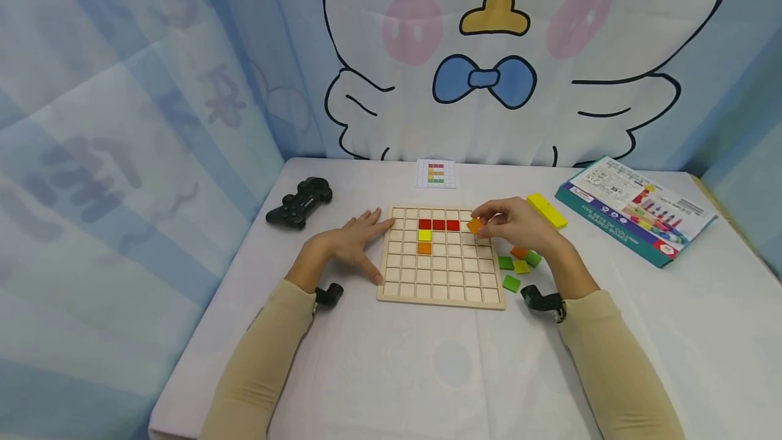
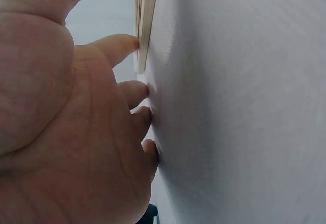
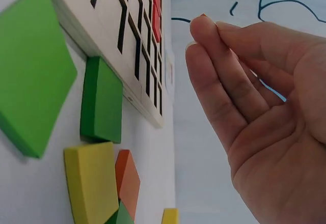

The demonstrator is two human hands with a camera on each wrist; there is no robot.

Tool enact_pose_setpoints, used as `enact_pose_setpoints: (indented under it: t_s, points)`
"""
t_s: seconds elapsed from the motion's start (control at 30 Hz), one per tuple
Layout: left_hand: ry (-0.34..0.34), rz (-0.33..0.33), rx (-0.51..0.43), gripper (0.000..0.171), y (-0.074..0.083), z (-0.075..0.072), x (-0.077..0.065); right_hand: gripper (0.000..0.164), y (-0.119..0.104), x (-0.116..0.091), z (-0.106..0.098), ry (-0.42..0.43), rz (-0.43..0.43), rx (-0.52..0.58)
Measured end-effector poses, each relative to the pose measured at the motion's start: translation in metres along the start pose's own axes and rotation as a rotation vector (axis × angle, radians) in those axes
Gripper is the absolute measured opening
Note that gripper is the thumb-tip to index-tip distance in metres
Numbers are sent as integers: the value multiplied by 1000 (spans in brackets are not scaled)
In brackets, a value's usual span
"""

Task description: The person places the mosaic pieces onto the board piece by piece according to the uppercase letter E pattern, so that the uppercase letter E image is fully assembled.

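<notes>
My right hand (image 1: 513, 219) pinches an orange square tile (image 1: 474, 225) between thumb and fingertips, above the upper right part of a wooden grid board (image 1: 440, 303). In the right wrist view the fingers hide nearly all of that tile. Across the board's upper rows lies a line of three red tiles (image 1: 438, 225). Under the leftmost red one sit a yellow tile (image 1: 424, 235) and then another orange tile (image 1: 424, 248). My left hand (image 1: 354, 243) is spread at the board's left side; thumb and index finger touch its edge.
Loose green tiles (image 1: 511, 283), a yellow tile (image 1: 520, 267) and an orange tile (image 1: 519, 252) lie right of the board. Yellow blocks (image 1: 546, 210) and a game box (image 1: 635, 212) are farther right. Behind the board lies a pattern card (image 1: 436, 174); a black game controller (image 1: 299, 202) is at left.
</notes>
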State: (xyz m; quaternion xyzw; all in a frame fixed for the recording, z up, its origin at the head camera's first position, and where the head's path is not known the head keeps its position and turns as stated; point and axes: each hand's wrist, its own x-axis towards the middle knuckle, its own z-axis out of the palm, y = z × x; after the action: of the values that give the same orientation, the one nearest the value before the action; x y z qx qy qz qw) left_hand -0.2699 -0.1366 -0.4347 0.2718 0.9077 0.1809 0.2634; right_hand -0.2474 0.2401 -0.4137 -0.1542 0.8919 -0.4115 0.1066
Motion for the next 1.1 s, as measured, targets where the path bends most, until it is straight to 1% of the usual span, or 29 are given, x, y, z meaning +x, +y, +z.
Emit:
enact_pose_setpoints:
  t_s: [0.2,0.4,0.6,0.77,0.9,1.1]
  points:
    - [7,-5,0,134,0,0,-3,33,-3,5,9,7,-21,-3]
    - [7,-5,-6,135,2,-1,-3,31,-12,9,19,32,-47,-25]
    - [7,-2,-7,134,2,-1,-3,30,-18,11,29,42,-42,-25]
    - [-2,2,-11,135,1,-1,-1,31,-20,13,36,51,-40,9]
    - [-4,-1,-3,135,-1,0,0,32,-21,15,43,38,-34,45]
    - [-3,-7,-4,135,-1,0,0,34,-22,17,51,21,-26,69]
